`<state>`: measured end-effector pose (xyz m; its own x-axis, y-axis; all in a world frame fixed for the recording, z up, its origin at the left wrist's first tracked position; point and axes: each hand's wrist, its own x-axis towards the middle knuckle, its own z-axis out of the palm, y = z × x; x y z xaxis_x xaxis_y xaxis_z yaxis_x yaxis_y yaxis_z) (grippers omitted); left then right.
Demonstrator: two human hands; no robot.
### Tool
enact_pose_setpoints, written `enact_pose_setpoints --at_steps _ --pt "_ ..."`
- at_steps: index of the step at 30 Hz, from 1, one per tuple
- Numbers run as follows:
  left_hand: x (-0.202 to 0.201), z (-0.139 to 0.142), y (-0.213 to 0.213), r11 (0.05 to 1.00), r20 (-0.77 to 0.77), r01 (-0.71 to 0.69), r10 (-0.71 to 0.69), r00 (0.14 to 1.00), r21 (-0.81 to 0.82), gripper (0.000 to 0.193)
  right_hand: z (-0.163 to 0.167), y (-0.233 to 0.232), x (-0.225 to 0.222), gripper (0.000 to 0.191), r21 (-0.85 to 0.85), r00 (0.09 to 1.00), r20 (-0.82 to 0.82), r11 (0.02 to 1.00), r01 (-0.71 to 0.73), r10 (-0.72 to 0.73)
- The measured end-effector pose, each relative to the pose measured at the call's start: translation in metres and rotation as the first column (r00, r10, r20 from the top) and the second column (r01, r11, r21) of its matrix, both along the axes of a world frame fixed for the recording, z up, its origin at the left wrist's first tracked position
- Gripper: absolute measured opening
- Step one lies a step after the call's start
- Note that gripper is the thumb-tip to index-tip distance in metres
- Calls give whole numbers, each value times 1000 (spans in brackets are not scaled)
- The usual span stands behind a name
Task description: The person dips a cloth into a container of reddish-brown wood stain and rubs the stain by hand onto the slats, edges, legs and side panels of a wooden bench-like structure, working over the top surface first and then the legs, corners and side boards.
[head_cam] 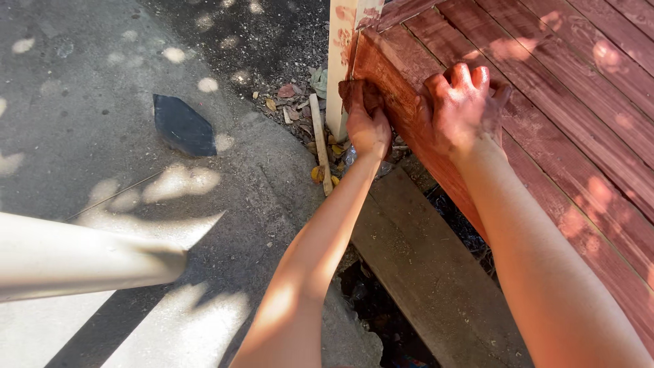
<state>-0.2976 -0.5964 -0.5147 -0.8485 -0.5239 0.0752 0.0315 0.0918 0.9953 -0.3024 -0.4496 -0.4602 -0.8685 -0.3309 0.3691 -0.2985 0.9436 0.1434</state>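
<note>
Hands work at the outer corner of a red-stained wooden deck (545, 102). The left hand (368, 123) is closed around a stain-soaked rag (355, 92) and presses it against the edge board (398, 102) of the deck, just beside a pale upright post (340, 61). The right hand (463, 102) holds nothing; its fingers are curled over the top edge of the same board, gripping it as a brace, and its skin is smeared with red stain. The rag sits at the upper end of the edge board, in contact with the wood near the corner. Judging from the colour, the deck planks to the right already carry a full red coat, and the edge board is red along most of its visible length; the section under the rag appears to be the part in hand. The post shows only red smudges near its top and otherwise remains pale. Below the deck edge, a grey weathered plank (422, 266) lies unstained over a dark gap in the ground. A thin wooden stick (320, 143) and dry leaves lie at the base of the post. Farther left, the concrete ground (82, 82) carries a dark flat stone (180, 126), and a pale cylindrical object (75, 255) crosses the lower left corner.
</note>
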Motion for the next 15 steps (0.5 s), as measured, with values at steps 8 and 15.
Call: enact_pose_setpoints --at_steps 8,15 --pt "80 -19 40 956 -172 259 -280 944 -135 51 0 -2 8 32 -18 997 -64 999 -36 35" --pt "80 0 43 987 -364 133 -155 918 -86 57 -6 8 -8 36 -122 1000 -1 992 24 -24"
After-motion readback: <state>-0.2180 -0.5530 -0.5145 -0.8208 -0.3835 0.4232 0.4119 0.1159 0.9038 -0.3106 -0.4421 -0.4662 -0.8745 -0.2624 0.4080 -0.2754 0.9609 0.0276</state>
